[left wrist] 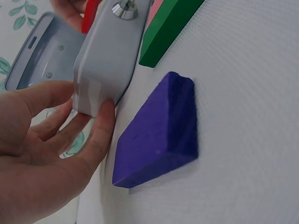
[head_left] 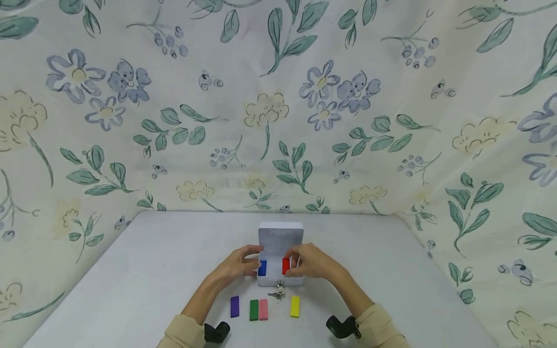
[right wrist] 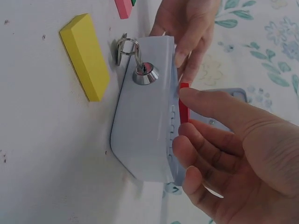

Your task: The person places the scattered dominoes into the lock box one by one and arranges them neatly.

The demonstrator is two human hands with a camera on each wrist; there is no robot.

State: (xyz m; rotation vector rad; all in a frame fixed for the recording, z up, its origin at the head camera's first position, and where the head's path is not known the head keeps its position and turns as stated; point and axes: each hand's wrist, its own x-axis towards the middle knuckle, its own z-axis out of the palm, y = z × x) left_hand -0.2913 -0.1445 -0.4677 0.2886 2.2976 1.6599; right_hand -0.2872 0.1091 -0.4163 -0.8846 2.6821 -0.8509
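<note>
A pale grey lock box (head_left: pixel 270 282) stands with its lid (head_left: pixel 280 240) raised and a key ring hanging from its front lock (right wrist: pixel 146 73). My right hand (head_left: pixel 311 261) pinches a red block (head_left: pixel 285 266) between thumb and fingertips over the box's right half. A blue block (head_left: pixel 262 268) sits at the left inside the box. My left hand (left wrist: pixel 51 144) holds the box's left side, thumb at the rim and fingers against the outer wall. Beside those fingers a purple block (left wrist: pixel 156 133) lies on the table.
In front of the box, a green block (head_left: pixel 254 310) and a pink block (head_left: pixel 263 309) lie side by side on the white table (head_left: pixel 174 241). A yellow block (head_left: pixel 295 306) lies to their right. A flowered cloth (head_left: pixel 243 159) hangs behind the table.
</note>
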